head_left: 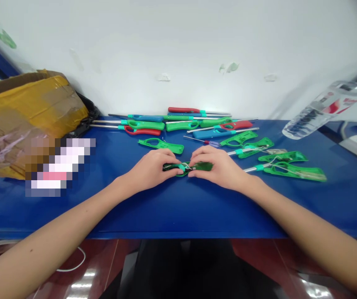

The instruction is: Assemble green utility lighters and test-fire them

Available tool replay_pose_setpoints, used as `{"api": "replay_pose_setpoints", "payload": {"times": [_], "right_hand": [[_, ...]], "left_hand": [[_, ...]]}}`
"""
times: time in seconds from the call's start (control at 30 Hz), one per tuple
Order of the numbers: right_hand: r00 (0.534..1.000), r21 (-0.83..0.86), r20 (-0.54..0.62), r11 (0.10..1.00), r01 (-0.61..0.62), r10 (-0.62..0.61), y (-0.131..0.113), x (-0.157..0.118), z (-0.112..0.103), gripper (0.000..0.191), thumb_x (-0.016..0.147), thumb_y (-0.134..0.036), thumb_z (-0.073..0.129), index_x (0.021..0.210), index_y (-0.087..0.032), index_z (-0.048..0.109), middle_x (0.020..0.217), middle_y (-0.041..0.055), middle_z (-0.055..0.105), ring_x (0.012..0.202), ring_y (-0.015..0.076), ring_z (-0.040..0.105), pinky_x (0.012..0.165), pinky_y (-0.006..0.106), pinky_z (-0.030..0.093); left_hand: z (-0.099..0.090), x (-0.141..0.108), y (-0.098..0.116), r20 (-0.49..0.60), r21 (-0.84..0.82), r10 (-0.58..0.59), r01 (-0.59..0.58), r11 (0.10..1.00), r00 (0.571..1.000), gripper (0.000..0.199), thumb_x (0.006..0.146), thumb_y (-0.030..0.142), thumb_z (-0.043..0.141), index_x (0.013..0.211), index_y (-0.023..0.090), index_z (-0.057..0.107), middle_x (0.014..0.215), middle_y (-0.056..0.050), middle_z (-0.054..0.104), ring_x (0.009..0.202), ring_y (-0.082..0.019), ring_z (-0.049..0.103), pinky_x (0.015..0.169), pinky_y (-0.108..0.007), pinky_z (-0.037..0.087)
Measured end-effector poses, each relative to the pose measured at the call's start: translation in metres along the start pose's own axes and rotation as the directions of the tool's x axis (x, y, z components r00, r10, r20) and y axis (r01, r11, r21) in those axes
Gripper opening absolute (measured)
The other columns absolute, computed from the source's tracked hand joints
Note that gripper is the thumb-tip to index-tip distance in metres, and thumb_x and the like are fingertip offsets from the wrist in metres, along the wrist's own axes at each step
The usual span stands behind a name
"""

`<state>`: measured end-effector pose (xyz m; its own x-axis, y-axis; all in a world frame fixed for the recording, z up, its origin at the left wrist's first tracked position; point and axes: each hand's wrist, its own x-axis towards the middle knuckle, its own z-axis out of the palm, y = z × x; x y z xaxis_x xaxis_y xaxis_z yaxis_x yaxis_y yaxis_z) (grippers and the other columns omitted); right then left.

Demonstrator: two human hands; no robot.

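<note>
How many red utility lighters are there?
3: rear red utility lighter by the wall; left red utility lighter in front of a green utility lighter; right red utility lighter behind a blue utility lighter. More may be hidden.

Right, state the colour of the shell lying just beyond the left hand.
Green; the shell shows best in the head view.

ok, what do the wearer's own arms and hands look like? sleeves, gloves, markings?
Left forearm and right forearm are bare, no sleeve in view. Left hand and right hand are ungloved; no watch, bracelet or ring visible. No cables on either arm. Only markings I can make out: small spots on the left forearm.
</note>
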<state>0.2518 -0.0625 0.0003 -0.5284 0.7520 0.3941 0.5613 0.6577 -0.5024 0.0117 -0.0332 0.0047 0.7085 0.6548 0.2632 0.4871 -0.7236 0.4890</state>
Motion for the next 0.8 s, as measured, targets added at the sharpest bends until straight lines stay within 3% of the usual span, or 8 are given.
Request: {"api": "replay_pose_setpoints", "payload": {"times": [0.13, 0.57, 0.8], "right_hand": [[0.995, -0.027, 0.089, 0.998, 0.051, -0.049, 0.002, -0.002, -0.010, 0.015, 0.089, -0.023, 0.066, 0.099, -0.025, 0.076, 0.104, 0.0054, 0.070, 0.094, 0.0202, 0.066, 0.085, 0.035, 0.054], [0.999, -0.125, 0.029, 0.992, 0.032, -0.029, -0.001, -0.004, 0.000, 0.014, 0.092, -0.021, 0.061, 0.095, -0.017, 0.074, 0.096, 0.0085, 0.069, 0.090, 0.0215, 0.065, 0.081, 0.035, 0.054], [0.998, -0.071, -0.036, 0.996, 0.045, -0.047, 0.000, -0.005, 0.005, 0.015, 0.092, -0.020, 0.061, 0.094, -0.019, 0.076, 0.094, 0.0067, 0.069, 0.082, 0.0181, 0.066, 0.076, 0.031, 0.054]], "left_hand": [[0.000, -0.001, 0.001, 0.018, 0.032, 0.003, -0.004, 0.999, 1.000, 0.028, 0.091, 0.040, 0.064, 0.107, 0.022, 0.076, 0.099, -0.006, 0.069, 0.085, -0.019, 0.065, 0.072, -0.029, 0.049], [0.002, -0.004, 0.000, -0.003, 0.149, 0.085, -0.084, 0.985, 0.996, 0.026, 0.091, 0.039, 0.064, 0.106, 0.021, 0.076, 0.098, -0.005, 0.068, 0.087, -0.019, 0.065, 0.074, -0.029, 0.049], [0.007, -0.004, 0.000, -0.059, 0.154, 0.048, -0.039, 0.987, 0.997, 0.023, 0.091, 0.038, 0.065, 0.102, 0.022, 0.076, 0.097, -0.005, 0.069, 0.086, -0.019, 0.066, 0.075, -0.028, 0.050]]}}
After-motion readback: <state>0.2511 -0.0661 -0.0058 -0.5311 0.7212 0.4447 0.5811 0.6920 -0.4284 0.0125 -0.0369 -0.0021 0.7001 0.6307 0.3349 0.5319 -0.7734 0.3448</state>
